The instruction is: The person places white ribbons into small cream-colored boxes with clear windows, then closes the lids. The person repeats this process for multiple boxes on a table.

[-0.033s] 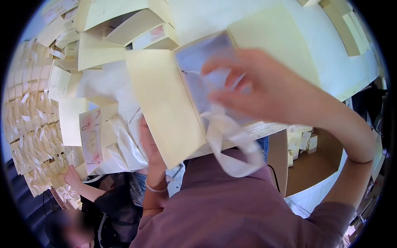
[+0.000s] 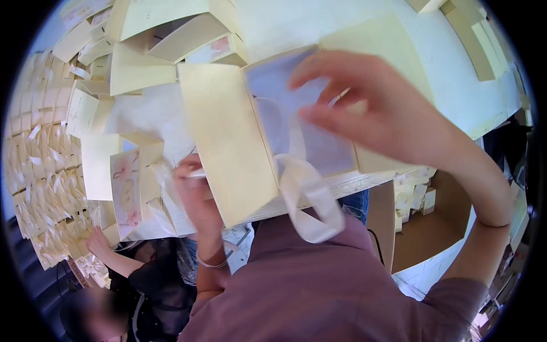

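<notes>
A cream box (image 2: 231,142) with a folded-out flap lies open on the table in front of me, its inside pale blue-grey. A white satin ribbon (image 2: 310,196) comes out of it and loops down over the table's front edge. My right hand (image 2: 364,105) hovers over the open box, thumb and fingers curved and apart, with nothing between them. At the left edge of the flap is my left hand (image 2: 198,196), fingers bent around a small white strip (image 2: 196,173); what it belongs to is hard to see.
Left stands another cream box with a flower print (image 2: 126,188). More open boxes (image 2: 171,40) crowd the back left, beside rows of ribboned ones (image 2: 48,154). A co-worker's hand (image 2: 99,242) reaches in there. A brown carton (image 2: 430,233) with small cream boxes stands below right.
My right hand has lifted slightly up and right, away from the ribbon, whose loop now hangs narrower. My left hand has moved a little left, out from behind the flap.
</notes>
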`<state>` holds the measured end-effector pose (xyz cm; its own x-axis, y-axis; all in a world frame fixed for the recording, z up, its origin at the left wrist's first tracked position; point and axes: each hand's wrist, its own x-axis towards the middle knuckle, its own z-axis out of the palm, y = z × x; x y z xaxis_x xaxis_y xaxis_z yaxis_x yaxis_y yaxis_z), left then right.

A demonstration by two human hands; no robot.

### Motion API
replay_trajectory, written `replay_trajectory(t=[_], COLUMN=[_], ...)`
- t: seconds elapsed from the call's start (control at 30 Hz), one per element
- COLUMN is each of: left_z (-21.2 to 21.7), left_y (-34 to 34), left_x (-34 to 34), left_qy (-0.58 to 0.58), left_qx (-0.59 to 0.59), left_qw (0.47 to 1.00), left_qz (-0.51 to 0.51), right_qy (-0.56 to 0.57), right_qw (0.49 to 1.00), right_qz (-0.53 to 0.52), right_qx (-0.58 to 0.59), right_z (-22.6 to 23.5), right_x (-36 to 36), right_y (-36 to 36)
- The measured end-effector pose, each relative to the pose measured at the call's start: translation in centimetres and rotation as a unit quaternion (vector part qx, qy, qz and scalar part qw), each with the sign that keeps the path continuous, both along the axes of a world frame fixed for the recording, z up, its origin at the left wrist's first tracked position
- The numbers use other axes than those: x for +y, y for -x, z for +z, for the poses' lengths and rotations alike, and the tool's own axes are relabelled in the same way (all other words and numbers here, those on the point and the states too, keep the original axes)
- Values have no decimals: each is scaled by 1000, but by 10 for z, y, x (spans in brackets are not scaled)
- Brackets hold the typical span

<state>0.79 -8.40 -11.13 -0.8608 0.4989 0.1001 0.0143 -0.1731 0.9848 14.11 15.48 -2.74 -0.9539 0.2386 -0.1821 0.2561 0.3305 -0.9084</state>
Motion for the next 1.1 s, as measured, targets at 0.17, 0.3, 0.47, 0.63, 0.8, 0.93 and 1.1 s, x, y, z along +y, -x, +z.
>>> replay_trajectory(t=[0.17, 0.3, 0.47, 0.63, 0.8, 0.93, 1.1], left_z=[54, 43, 51, 44, 16, -6, 20], left_y=[22, 38, 50, 37, 18, -16, -6], left_x=[-25, -74, -130, -143, -158, -126, -117], left_qy=[-242, -385, -234, -227, -87, 9, 148], left_qx=[-263, -328, -40, -13, -37, 61, 58], left_qw=[902, 855, 969, 950, 944, 978, 987], left_qz=[243, -116, 67, 216, 317, 201, -3], right_qy=[-325, -432, -448, -491, -512, -515, -499], right_qw=[936, 882, 892, 857, 829, 811, 805], right_qz=[10, 77, 58, 117, 148, 182, 225], right_qx=[135, 173, 35, 107, 172, 210, 227], right_z=[-6, -10, -52, -49, -59, -57, -59], right_x=[-15, -86, -88, -88, -79, -79, -67], right_y=[-33, -32, -24, -46, -46, -27, -33])
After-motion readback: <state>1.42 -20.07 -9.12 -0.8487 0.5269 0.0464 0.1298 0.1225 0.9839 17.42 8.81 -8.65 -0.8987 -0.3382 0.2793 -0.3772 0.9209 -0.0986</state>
